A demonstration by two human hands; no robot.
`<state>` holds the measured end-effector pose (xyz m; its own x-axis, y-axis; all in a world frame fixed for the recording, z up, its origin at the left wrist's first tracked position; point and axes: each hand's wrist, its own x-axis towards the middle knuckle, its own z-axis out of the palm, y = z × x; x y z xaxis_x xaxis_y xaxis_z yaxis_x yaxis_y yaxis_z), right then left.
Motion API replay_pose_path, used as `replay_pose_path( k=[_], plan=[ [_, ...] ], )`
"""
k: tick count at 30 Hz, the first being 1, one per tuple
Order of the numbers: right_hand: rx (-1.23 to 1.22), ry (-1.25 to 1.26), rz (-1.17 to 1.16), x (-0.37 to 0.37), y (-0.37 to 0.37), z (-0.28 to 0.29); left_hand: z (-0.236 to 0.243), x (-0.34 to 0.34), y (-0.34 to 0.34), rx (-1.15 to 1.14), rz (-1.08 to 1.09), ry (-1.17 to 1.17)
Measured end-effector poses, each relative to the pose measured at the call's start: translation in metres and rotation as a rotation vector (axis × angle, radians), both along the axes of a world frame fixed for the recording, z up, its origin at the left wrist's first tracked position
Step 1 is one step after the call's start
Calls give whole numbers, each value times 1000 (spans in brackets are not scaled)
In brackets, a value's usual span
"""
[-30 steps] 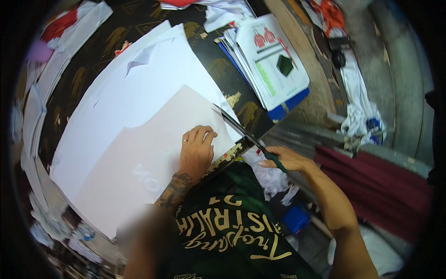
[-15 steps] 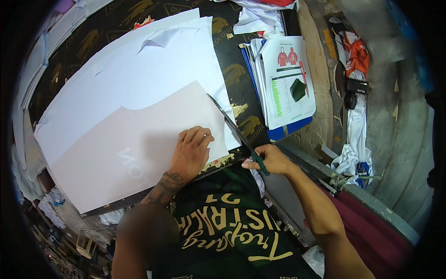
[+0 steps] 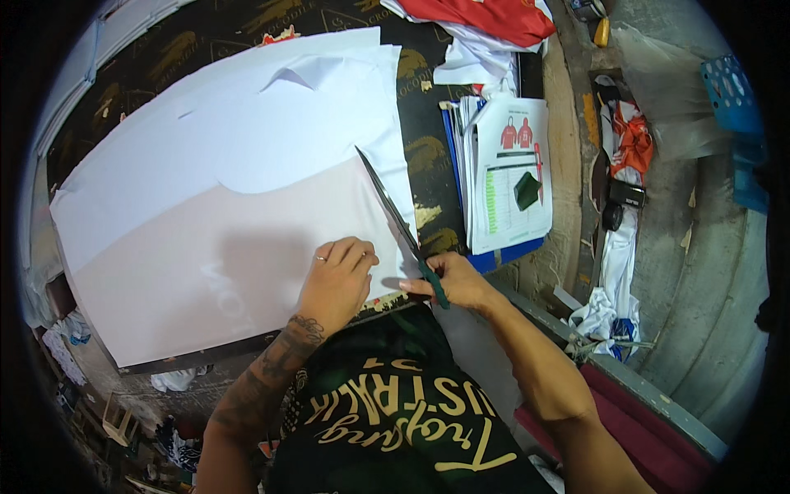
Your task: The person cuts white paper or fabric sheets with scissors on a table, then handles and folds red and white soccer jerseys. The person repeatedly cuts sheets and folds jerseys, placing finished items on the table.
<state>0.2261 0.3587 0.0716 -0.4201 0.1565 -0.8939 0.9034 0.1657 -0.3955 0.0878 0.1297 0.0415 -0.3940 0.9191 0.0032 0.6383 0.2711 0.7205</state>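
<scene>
White fabric [image 3: 222, 222] under left hand [image 3: 336, 284], right hand [image 3: 453, 282] gripping scissors [image 3: 399, 221]

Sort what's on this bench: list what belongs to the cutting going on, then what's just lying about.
In use:
- scissors, held in the right hand
- white fabric sheets, pressed flat by the left hand
- dark cutting table underneath

Lying about:
- stack of papers on a blue clipboard
- red and white garments
- orange cloth
- blue crate

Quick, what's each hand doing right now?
Left hand: open, pressing flat on the white sheet.
Right hand: closed, holding the scissors.
</scene>
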Motion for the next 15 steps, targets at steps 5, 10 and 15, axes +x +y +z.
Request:
replay_pose_path(
  k=[5,10,15],
  plan=[
    [-1,25,-32,-13,4,12,0,6,11,16,106,0],
    [-102,-203,278,-30,96,75,-5,13,38,83,453,124],
    [29,-22,908,-108,180,81,-19,18,51,-22,543,302]
  ],
)
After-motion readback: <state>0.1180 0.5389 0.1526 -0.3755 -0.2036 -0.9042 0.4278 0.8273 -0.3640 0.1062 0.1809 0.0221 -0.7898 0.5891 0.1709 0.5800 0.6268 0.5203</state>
